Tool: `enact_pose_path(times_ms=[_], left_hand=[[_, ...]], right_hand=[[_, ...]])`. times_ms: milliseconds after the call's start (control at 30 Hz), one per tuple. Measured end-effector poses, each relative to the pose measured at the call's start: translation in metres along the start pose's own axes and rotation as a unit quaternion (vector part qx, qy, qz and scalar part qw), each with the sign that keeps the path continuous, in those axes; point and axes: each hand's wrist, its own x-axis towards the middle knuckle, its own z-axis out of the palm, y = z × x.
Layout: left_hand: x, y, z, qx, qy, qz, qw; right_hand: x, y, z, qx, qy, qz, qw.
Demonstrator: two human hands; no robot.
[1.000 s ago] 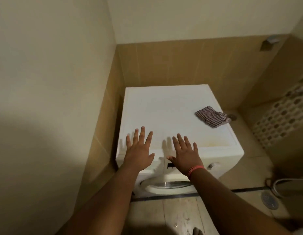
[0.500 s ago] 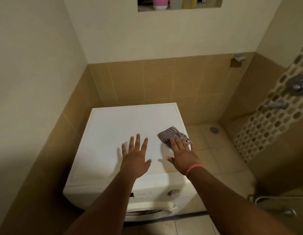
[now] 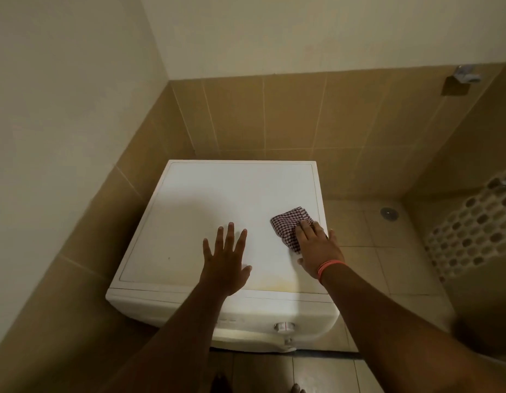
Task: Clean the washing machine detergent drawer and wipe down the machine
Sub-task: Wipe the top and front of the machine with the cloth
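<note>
A white front-loading washing machine (image 3: pixel 206 194) stands in the corner, seen from above. A checked red-and-white cloth (image 3: pixel 287 224) lies crumpled near the right edge of its top. My right hand (image 3: pixel 317 245), with a pink band on the wrist, lies flat with straight fingers on the cloth's near side. My left hand (image 3: pixel 226 259) is spread flat, fingers straight, over the middle of the top and holds nothing. The machine's front panel shows a round dial (image 3: pixel 284 326); my left forearm hides the panel's left part, where the drawer would be.
Tan tiled walls close in behind and to the left of the machine. To the right lies a tiled floor with a round drain (image 3: pixel 389 213) and a mosaic wall strip (image 3: pixel 472 225). A metal fitting (image 3: pixel 465 75) sits high on the back wall.
My right hand has moved right and now covers the near part of the cloth, which it only reached before. The left hand stays spread over the top. The camera has shifted.
</note>
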Motion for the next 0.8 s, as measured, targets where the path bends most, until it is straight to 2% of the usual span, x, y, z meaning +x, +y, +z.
enact_pose_path(times_ms=[200, 467, 533, 600, 633, 667, 700, 733, 800], left_hand=[[0.008, 0.005, 0.004, -0.026, -0.011, -0.010, 1.000], [0.017, 0.001, 0.002, -0.067, -0.038, -0.048, 0.996], [0.019, -0.001, -0.001, -0.083, -0.036, -0.047, 0.995], [0.023, -0.004, -0.004, -0.100, -0.030, -0.045, 0.994], [0.025, -0.005, -0.005, -0.115, -0.024, -0.047, 0.992], [0.027, -0.006, -0.007, -0.143, -0.015, -0.051, 0.988], [0.031, -0.005, -0.011, -0.191, -0.006, -0.060, 0.980], [0.034, -0.003, -0.015, -0.258, -0.001, -0.075, 0.963], [0.042, 0.003, -0.026, -0.408, 0.008, -0.125, 0.904]], right_hand=[[0.016, 0.003, 0.006, -0.061, -0.010, -0.022, 0.998], [0.029, 0.021, 0.007, -0.071, 0.053, -0.093, 0.992], [0.036, 0.030, 0.002, -0.023, 0.067, -0.085, 0.994], [0.041, 0.035, -0.006, 0.144, 0.095, -0.041, 0.984], [0.042, 0.034, -0.011, 0.260, 0.104, -0.010, 0.960], [0.043, 0.032, -0.018, 0.382, 0.111, 0.028, 0.917], [0.043, 0.029, -0.024, 0.508, 0.112, 0.069, 0.851], [0.043, 0.025, -0.030, 0.634, 0.098, 0.100, 0.761], [0.038, 0.016, -0.037, 0.807, 0.047, 0.127, 0.575]])
